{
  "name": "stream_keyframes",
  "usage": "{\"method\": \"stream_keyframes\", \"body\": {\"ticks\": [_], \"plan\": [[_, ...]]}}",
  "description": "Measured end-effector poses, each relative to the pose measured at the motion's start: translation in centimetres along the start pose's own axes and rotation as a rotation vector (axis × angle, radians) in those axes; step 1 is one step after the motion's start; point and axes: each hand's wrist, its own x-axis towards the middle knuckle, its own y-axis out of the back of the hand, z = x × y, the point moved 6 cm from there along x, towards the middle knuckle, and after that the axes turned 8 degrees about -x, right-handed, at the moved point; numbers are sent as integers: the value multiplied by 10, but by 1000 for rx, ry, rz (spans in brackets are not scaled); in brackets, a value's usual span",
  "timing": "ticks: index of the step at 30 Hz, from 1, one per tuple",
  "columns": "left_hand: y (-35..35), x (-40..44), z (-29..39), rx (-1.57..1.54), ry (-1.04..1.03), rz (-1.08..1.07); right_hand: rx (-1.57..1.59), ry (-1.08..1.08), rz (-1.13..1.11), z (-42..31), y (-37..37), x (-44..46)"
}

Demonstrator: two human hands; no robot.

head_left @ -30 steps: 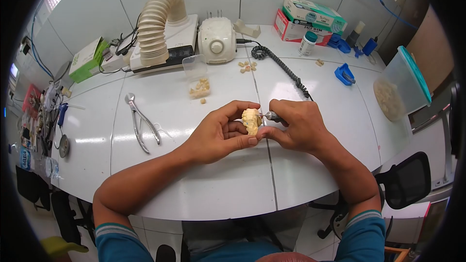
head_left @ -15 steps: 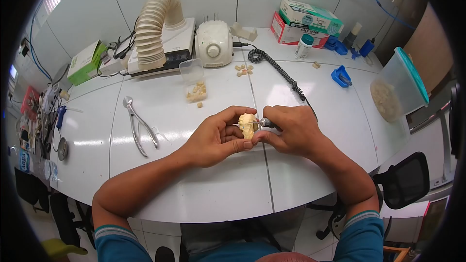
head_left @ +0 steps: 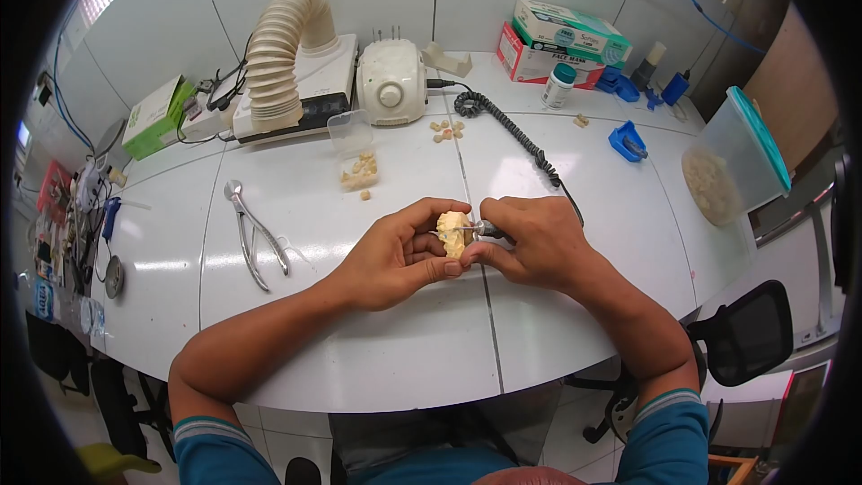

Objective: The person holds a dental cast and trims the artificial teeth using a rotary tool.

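Over the middle of the white table [head_left: 395,355], I watch both hands working close together from my remote seat. The left hand [head_left: 395,256] grips a pale yellow tooth model [head_left: 454,232] between its thumb and fingers, holding it above the tabletop. The right hand [head_left: 543,238] is closed around a small drill [head_left: 488,229], its thin tip lying across the model's face; from here I cannot tell whether the tip touches it.

To the left of the hands I see metal pliers [head_left: 244,224] lying with their handles spread toward the person. Farther back, a clear plastic box [head_left: 347,181] with its lid raised holds yellowish pieces, and one loose piece [head_left: 365,195] lies just beside it. A white control box [head_left: 391,85] stands behind, with a coiled black cord [head_left: 514,132] running from it toward the right hand. Off to my right sits a blue tray [head_left: 619,139].
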Motion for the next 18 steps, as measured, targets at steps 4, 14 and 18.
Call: {"method": "stream_keyframes", "body": {"ticks": [4,14,18], "plan": [[-1,0,1,-6,-1,0,-5,2,1,0,0,1],[1,0,-1,-6,-8,-1,14,-1,23,-1,1,0],[0,0,-1,-13,-7,-3,8,-7,10,-1,2,1]]}}
